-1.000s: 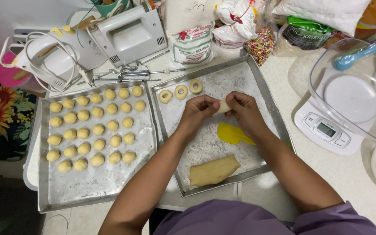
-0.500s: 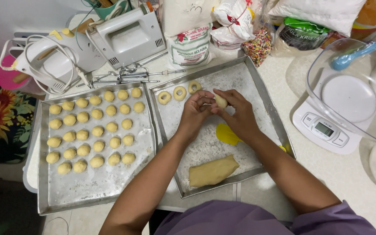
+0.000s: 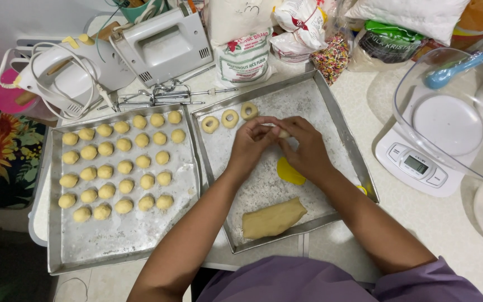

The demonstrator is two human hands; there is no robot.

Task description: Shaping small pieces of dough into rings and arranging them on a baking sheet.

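Both hands, left (image 3: 252, 146) and right (image 3: 304, 151), pinched together on a small dough piece (image 3: 282, 133) above the right tray (image 3: 346, 140). In that floured tray: three dough rings (image 3: 230, 118) at the far edge, a yellow cutter (image 3: 289, 173) just beside the right wrist, a dough slab (image 3: 272, 218) near the front. Left tray (image 3: 57, 246) filled with rows of dough balls (image 3: 124, 166). Beyond, on the surface (image 3: 454, 218): hand mixer (image 3: 160, 45), flour bag (image 3: 244, 56), clear bowl (image 3: 448, 112) on a scale (image 3: 415, 165).

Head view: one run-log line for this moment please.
left hand: pinching dough piece | right hand: pinching same piece | over floured tray | three dough rings at tray's far edge | dough slab near edge
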